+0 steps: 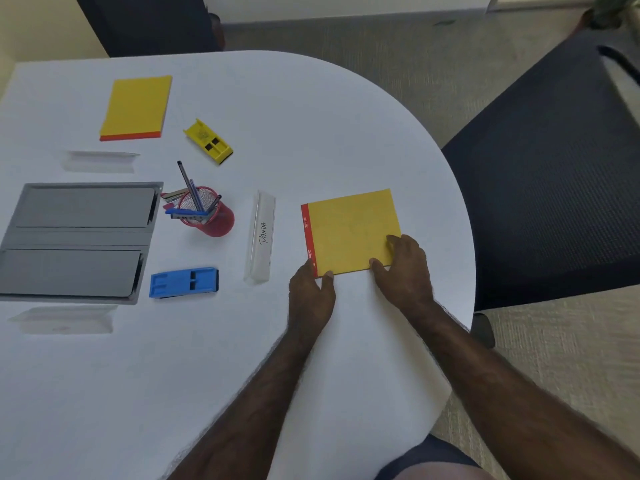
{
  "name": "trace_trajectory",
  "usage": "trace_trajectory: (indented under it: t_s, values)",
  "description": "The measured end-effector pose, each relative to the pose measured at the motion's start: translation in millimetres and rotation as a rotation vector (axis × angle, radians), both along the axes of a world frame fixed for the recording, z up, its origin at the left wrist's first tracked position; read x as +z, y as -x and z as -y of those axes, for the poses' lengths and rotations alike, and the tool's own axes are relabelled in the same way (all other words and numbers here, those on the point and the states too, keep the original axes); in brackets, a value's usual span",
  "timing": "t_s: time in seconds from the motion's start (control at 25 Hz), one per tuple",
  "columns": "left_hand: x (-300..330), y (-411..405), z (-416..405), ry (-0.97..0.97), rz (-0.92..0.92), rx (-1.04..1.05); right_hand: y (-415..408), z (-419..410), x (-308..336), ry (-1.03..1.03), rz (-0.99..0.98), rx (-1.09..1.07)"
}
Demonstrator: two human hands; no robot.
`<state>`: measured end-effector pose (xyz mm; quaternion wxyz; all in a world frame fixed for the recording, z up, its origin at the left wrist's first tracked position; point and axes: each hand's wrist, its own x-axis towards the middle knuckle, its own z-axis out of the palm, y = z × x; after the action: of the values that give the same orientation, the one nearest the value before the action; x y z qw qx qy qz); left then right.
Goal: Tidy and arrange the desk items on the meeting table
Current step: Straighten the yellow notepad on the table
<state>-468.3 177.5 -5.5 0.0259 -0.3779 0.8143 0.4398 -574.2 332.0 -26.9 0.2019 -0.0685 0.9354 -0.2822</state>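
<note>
While both hands work at its near edge, a yellow notepad with a red binding strip lies flat on the white meeting table, right of centre in the frame and close to the table's curved rim. The left hand meets the pad's lower left corner, thumb and forefinger curled about that corner in what reads as a light pinch, while the right hand rests on the lower right corner with its fingers bent over the cover and its thumb at the near edge; neither hand has lifted the pad off the surface. Just left of the pad stands a clear name plate with handwritten lettering, and further left sit a red mesh pen cup holding several pens, a blue holder and a yellow holder. A second yellow notepad lies at upper left, squared to the table, with a grey tray at the far left edge of the frame. The step in hand appears to be squaring this pad to the seat beside it. Doing it well would likely mean sliding with even pressure from both corners so the pad turns without buckling, keeping it flat, stopping well short of the table rim, and setting its edge parallel to the name plate without nudging that plate over.
</note>
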Motion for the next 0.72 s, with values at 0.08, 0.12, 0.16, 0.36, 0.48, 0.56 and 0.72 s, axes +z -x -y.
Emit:
trace_trajectory:
  t_s: [0.08,0.12,0.16,0.36,0.48,0.56,0.72]
  values:
    - [5,2,7,-0.106,-0.054,0.127,3,0,1,0.044,0.013,-0.059]
    - [10,2,11,-0.163,-0.070,0.187,4,0,2,0.058,0.021,-0.077]
    - [15,2,13,-0.207,-0.084,0.231,4,0,3,0.065,0.030,-0.084]
    - [46,-9,10,-0.353,-0.208,0.330,-6,2,7,0.078,0.081,-0.045]
    - [64,-18,11,-0.349,-0.275,0.305,-13,4,17,0.128,0.053,-0.036]
    - [81,-27,13,-0.271,-0.285,0.247,-17,7,30,0.178,-0.002,-0.030]
    - [112,-56,23,0.010,-0.305,0.098,-18,22,68,0.393,-0.194,0.055]
